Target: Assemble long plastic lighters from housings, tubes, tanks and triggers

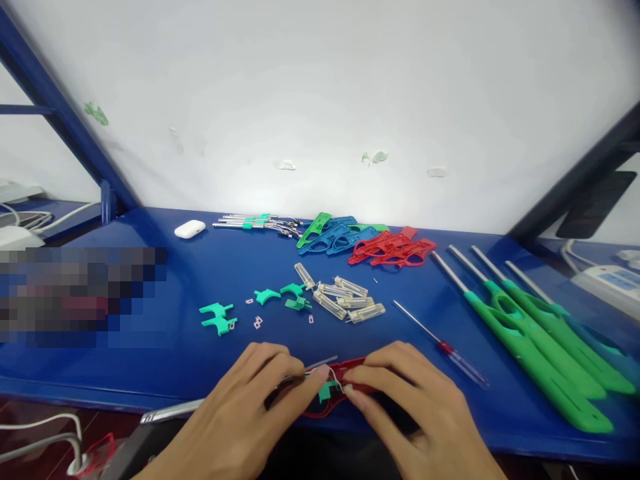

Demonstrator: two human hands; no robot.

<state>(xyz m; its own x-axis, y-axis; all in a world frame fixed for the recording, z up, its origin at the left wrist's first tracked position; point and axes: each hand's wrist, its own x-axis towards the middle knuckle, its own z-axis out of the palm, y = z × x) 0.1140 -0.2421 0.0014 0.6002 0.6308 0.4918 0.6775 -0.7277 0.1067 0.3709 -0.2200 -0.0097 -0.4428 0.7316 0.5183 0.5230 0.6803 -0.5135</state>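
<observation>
At the table's front edge lies a red lighter shell half (353,364), held between my two hands. Inside it sit a green trigger (327,391) and a thin white wire (336,375) that loops over the top. My left hand (250,407) grips the shell's left end, its fingertips pressing near the wire and a metal rod. With curled fingers, my right hand (417,400) holds the right end, thumb and fingertip close to the wire's end. Fingers hide part of the shell.
Beyond my hands lie green triggers (219,319), clear fuel tanks (330,305), metal tubes with wires (247,222), and blue (333,238) and red shells (395,248). To the right are a screwdriver (445,347) and several green lighters (530,347). A white case (190,229) rests far left.
</observation>
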